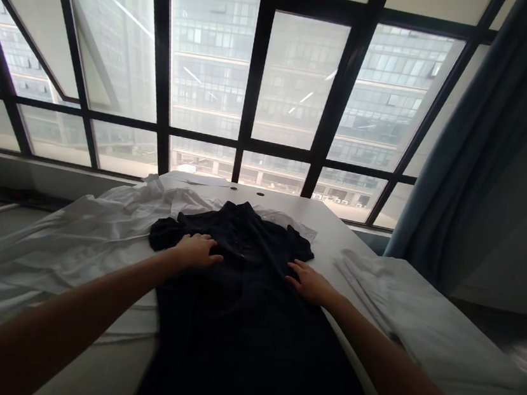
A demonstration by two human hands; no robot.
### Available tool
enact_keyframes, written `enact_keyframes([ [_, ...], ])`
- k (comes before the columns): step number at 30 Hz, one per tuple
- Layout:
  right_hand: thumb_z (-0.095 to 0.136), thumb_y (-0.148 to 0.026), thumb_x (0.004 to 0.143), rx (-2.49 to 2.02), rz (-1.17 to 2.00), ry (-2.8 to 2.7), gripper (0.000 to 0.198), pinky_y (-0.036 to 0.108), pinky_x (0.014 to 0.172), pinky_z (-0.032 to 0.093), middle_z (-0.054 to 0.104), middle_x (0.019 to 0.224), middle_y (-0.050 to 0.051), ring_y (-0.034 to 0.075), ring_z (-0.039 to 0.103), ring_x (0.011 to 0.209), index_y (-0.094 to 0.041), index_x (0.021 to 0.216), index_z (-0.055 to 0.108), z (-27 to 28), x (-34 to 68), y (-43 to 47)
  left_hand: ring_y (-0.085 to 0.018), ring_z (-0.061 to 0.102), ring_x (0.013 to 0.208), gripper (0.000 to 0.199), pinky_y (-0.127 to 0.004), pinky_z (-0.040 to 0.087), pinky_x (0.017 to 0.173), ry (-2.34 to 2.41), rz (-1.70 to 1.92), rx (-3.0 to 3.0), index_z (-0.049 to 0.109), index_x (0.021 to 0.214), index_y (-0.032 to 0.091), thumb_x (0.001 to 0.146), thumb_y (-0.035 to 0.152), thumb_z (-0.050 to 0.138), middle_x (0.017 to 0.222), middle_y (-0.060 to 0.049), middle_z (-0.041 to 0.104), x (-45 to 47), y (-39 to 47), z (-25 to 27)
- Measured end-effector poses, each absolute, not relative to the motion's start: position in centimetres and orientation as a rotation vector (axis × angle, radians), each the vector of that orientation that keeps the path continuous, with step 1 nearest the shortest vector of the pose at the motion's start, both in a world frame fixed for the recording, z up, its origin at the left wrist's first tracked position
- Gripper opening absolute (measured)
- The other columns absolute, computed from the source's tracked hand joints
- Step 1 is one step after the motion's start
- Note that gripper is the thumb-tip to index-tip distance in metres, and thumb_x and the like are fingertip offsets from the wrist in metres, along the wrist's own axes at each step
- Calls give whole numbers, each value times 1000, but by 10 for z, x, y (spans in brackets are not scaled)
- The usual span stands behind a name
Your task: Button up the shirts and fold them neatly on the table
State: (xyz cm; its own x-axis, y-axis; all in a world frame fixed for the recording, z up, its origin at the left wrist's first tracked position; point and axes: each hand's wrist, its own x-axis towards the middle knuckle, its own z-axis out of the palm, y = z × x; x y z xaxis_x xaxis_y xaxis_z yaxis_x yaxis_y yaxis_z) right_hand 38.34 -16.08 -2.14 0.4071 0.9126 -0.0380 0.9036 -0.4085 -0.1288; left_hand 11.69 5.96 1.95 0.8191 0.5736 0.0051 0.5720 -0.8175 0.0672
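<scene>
A dark short-sleeved dress [240, 310] with a collar and a buttoned front lies spread on the white table, collar toward the window. My left hand [197, 250] rests flat on its chest near the left sleeve, fingers stretched out. On the other side, my right hand [308, 282] touches the dress below the right sleeve, its fingers apart. Neither hand grips the cloth. The lower part of the dress runs out of view at the bottom and is too dark for detail.
Rumpled white cloth [70, 244] covers the left of the table and shows behind the collar. Folded white fabric [422, 313] lies on the right. The white table [310, 211] reaches toward a large black-framed window [256, 62]. A blue-grey curtain [470, 159] hangs at the right.
</scene>
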Motion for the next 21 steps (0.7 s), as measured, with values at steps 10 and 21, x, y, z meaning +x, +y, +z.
enact_keyframes([
  [10,31,-42,98,-2648,-49,-1611,50,39,106,36,42,147,14,27,42,133,-18,139,46,-23,346,-215,-34,38,135,61,-45,32,110,753,-156,2845,50,138,21,80,40,61,149,-13,39,42,3,13],
  [21,58,-42,86,-2622,668,-1143,51,28,63,54,68,97,13,23,68,84,-13,127,49,16,328,-266,-24,44,132,50,-36,35,109,421,-88,2800,68,99,23,63,-5,48,148,-2,41,-15,-25,27],
])
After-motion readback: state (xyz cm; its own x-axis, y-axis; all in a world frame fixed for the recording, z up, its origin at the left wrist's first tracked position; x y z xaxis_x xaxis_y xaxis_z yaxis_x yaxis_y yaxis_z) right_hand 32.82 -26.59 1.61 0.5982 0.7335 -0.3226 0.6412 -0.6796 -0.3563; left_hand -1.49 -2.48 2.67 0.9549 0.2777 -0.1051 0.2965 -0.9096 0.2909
